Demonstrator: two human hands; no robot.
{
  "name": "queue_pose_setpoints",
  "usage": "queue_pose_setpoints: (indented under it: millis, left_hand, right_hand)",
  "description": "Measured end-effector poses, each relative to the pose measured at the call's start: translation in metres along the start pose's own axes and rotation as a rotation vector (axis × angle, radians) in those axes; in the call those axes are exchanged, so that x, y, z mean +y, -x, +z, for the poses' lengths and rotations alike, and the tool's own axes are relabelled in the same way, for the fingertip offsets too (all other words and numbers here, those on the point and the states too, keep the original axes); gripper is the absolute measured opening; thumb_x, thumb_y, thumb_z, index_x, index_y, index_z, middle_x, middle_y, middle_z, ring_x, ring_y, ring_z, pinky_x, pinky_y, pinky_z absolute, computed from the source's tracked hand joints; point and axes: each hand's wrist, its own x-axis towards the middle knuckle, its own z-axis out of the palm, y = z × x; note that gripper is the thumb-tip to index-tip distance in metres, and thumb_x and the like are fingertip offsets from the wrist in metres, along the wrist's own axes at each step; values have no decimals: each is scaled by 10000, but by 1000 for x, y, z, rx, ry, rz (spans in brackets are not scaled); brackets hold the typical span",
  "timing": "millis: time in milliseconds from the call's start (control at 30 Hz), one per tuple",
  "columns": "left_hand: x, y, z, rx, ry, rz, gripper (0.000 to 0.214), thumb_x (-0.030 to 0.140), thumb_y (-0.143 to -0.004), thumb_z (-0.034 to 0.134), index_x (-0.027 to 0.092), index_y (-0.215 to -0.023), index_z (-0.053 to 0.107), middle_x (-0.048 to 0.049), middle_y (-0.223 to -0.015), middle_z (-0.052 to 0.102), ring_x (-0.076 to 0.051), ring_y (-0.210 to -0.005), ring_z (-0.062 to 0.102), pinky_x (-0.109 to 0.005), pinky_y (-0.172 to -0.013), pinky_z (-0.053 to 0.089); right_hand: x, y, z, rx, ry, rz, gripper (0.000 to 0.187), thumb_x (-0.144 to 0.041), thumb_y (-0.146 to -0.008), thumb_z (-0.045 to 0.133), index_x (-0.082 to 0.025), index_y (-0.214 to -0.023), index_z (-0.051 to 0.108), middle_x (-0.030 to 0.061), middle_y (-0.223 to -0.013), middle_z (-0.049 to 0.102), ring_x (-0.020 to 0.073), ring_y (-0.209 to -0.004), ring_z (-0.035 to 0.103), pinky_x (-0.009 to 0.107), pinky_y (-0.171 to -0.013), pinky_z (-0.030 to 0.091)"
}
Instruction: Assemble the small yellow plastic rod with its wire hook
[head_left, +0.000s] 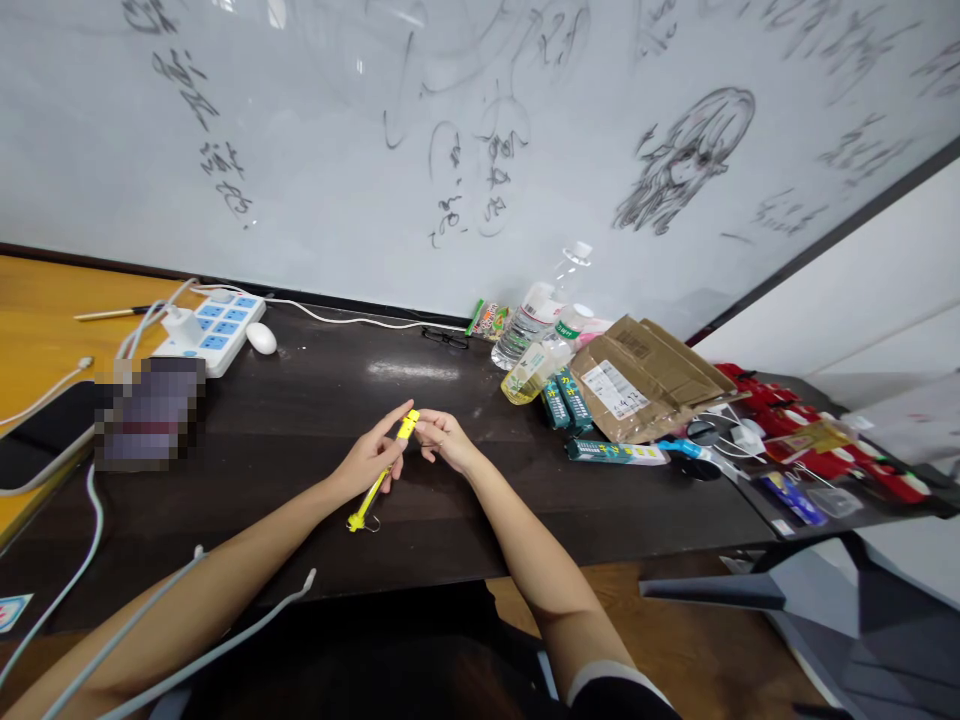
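Over the middle of the dark table (pixel 315 400), my left hand (pixel 373 458) is closed around a slim yellow utility knife (pixel 384 474). Its lower end with a small metal ring points down toward me, and its upper tip sticks out past my fingers. My right hand (pixel 442 438) meets it from the right, fingers pinched together at the knife's upper tip. What the pinched fingers hold, if anything, is too small to see.
A white and blue power strip (pixel 212 330) and a white mouse (pixel 262 338) lie at the back left. Plastic bottles (pixel 536 325), green packs (pixel 566 400), a cardboard parcel (pixel 645 375) and red items (pixel 817 440) crowd the right. White cables (pixel 90 520) trail at the left. A whiteboard (pixel 480 130) stands behind.
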Motion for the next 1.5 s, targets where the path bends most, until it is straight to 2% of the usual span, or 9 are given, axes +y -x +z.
queue_pose_setpoints:
  millis: [167, 333, 467, 600, 1133, 1267, 1367, 1433, 1500]
  left_hand:
    - [-3, -2, 2, 69, -9, 28, 546, 418, -883, 513, 265, -1353, 282, 56, -671, 611, -70, -321, 516, -146, -327, 402]
    - [-6, -4, 2, 75, -29, 48, 415, 431, -878, 513, 255, -1214, 344, 50, -714, 620, -69, -327, 526, -143, -323, 401]
    - [-6, -3, 1, 75, -66, 52, 401, 430, -874, 522, 253, -1196, 362, 53, -711, 614, -68, -329, 522, -148, -322, 404]
    - [-7, -4, 1, 64, -65, 53, 400, 437, -872, 524, 245, -1184, 365, 50, -708, 615, -67, -323, 514, -146, -313, 394]
    - [-11, -6, 4, 83, -15, 47, 373, 418, -872, 523, 243, -1163, 368, 85, -637, 549, -58, -303, 487, -132, -313, 369]
    - [-9, -7, 2, 92, 2, 44, 384, 420, -868, 526, 244, -1165, 357, 82, -639, 560, -60, -298, 481, -136, -309, 367]
    - [-8, -7, 1, 120, 9, 42, 412, 426, -865, 528, 246, -1187, 345, 82, -647, 560, -66, -305, 488, -145, -310, 374]
    - [-8, -7, 2, 140, 13, 38, 424, 431, -862, 529, 247, -1196, 342, 85, -646, 555, -67, -304, 488, -149, -310, 378]
    - [-10, -8, 1, 154, 15, 35, 428, 436, -859, 532, 246, -1197, 349, 85, -646, 555, -69, -302, 484, -152, -306, 376]
  right_hand:
    - [-1, 0, -1, 0, 13, 30, 377, -402, -748, 678, -125, -1002, 655, -110, -514, 264, 21, -417, 201, 145, -343, 330]
    - [-1, 0, -3, 29, 17, 22, 377, -386, -739, 687, -143, -1023, 640, -110, -517, 280, 26, -422, 214, 147, -345, 340]
    - [-1, -2, -5, 81, -3, -38, 330, -362, -751, 678, -158, -1008, 639, -104, -525, 303, 29, -422, 229, 142, -330, 323]
    - [-1, -3, -7, 103, 8, -28, 299, -371, -744, 690, -140, -930, 652, -96, -524, 329, 26, -422, 235, 139, -322, 316]
    - [0, -3, -6, 71, 43, -1, 346, -441, -736, 676, -156, -910, 586, -109, -519, 309, 29, -416, 226, 153, -331, 328]
    - [0, -4, -10, 153, 187, -20, 337, -422, -745, 638, -194, -954, 503, -134, -496, 277, 35, -390, 205, 155, -342, 266]
    - [-1, -3, -15, 266, 431, -85, 236, -323, -740, 585, -214, -869, 420, -132, -507, 332, 47, -402, 275, 165, -405, 267]
    - [-3, 0, -16, 267, 594, -151, 188, -234, -713, 542, -212, -836, 401, -115, -543, 374, 62, -466, 350, 178, -480, 310]
    - [-4, 4, -15, 208, 707, -172, 179, -177, -697, 500, -210, -845, 406, -101, -574, 400, 76, -520, 390, 194, -537, 333]
